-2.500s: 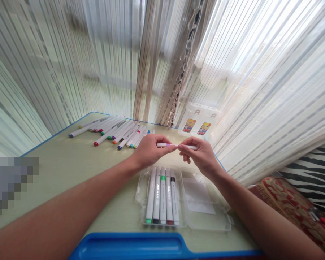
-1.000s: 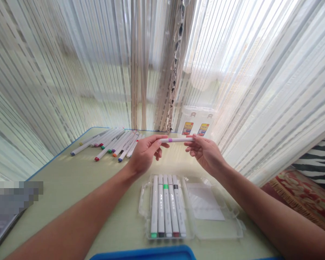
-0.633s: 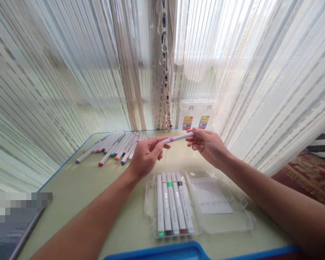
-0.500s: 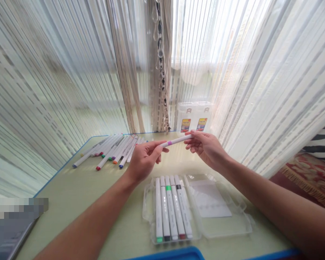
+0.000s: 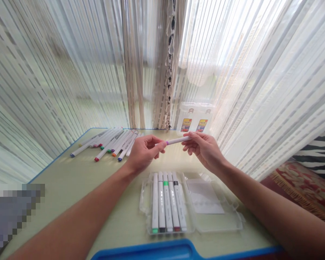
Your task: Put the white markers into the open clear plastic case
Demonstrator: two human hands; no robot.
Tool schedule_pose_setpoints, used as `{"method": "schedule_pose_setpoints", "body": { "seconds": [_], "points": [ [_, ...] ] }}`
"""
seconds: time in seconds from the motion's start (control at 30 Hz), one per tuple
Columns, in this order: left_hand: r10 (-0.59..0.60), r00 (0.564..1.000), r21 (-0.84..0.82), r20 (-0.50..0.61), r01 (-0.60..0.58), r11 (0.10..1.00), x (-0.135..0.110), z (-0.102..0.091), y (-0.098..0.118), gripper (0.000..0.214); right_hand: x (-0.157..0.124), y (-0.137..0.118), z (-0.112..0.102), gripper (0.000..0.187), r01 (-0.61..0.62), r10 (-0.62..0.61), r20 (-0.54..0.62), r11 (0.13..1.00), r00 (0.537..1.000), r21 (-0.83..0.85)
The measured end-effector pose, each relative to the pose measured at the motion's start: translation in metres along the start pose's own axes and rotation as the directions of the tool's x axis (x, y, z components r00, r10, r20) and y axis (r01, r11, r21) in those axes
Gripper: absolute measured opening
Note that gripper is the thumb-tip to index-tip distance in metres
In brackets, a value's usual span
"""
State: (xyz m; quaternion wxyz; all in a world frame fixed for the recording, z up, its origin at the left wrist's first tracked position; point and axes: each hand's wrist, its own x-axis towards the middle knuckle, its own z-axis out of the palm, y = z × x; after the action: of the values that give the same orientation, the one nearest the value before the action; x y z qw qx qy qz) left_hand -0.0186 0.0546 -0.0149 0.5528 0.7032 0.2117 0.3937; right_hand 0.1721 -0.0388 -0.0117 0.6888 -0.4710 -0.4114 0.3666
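The left hand (image 5: 143, 151) and right hand (image 5: 206, 150) pinch one marker (image 5: 177, 140) between their fingers (image 5: 159, 147), apparently steadying both ends, beyond an open case (image 5: 216, 224) near the counter's front edge (image 5: 144, 252).

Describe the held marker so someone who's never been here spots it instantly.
On the pale green table lies an open clear case of white markers. Higher in view, the left hand and right hand hold up one marker between them. Unlike the others, it's in mid-air, with a purplish band by the left thumb.
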Motion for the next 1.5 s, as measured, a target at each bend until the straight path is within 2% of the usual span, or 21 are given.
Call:
{"method": "schedule_pose_setpoints", "body": {
  "seconds": [0.2, 0.33, 0.5, 0.67, 0.93, 1.1, 1.3, 1.5],
  "points": [
    [-0.013, 1.0, -0.002, -0.016, 0.013, 1.0, 0.001, -0.001, -0.001, 0.028, -0.002, 0.001, 0.002, 0.029, 0.019, -0.018, 0.025, 0.999, 1.0, -0.036],
    [-0.019, 1.0, 0.071, -0.011, 0.019, 0.997, -0.001, 0.0, 0.002, 0.032, -0.003, 0.003, 0.003, 0.032, 0.037, -0.03, 0.077, 0.996, 0.997, -0.087],
    [0.019, 0.999, 0.176, 0.047, -0.027, 0.984, -0.004, 0.005, 0.001, 0.031, -0.009, 0.004, 0.006, 0.041, 0.087, -0.055, 0.139, 0.967, 0.989, -0.238],
    [0.041, 0.993, 0.185, 0.115, -0.062, 0.981, -0.004, 0.007, -0.007, 0.029, -0.014, 0.002, 0.008, 0.044, 0.085, -0.03, 0.154, 0.928, 0.988, -0.364],
    [0.05, 0.995, 0.151, 0.085, -0.063, 0.987, -0.003, 0.006, -0.001, 0.027, -0.01, 0.005, 0.007, 0.033, 0.069, -0.023, 0.168, 0.961, 0.985, -0.268],
    [-0.016, 0.999, 0.135, 0.037, 0.011, 0.991, -0.001, 0.005, 0.001, 0.03, -0.007, 0.003, 0.004, 0.024, 0.027, -0.007, 0.158, 0.992, 0.987, -0.123],
    [-0.055, 0.998, -0.054, -0.017, 0.054, 0.997, 0.003, 0.001, -0.002, 0.026, -0.006, 0.001, 0.002, 0.028, -0.009, 0.012, 0.159, 1.0, 0.987, -0.023],
    [-0.102, 0.994, -0.276, -0.044, 0.086, 0.957, 0.007, 0.001, -0.003, 0.025, -0.005, 0.001, 0.002, 0.031, -0.03, 0.016, 0.185, 0.997, 0.983, 0.071]
  ]
}}
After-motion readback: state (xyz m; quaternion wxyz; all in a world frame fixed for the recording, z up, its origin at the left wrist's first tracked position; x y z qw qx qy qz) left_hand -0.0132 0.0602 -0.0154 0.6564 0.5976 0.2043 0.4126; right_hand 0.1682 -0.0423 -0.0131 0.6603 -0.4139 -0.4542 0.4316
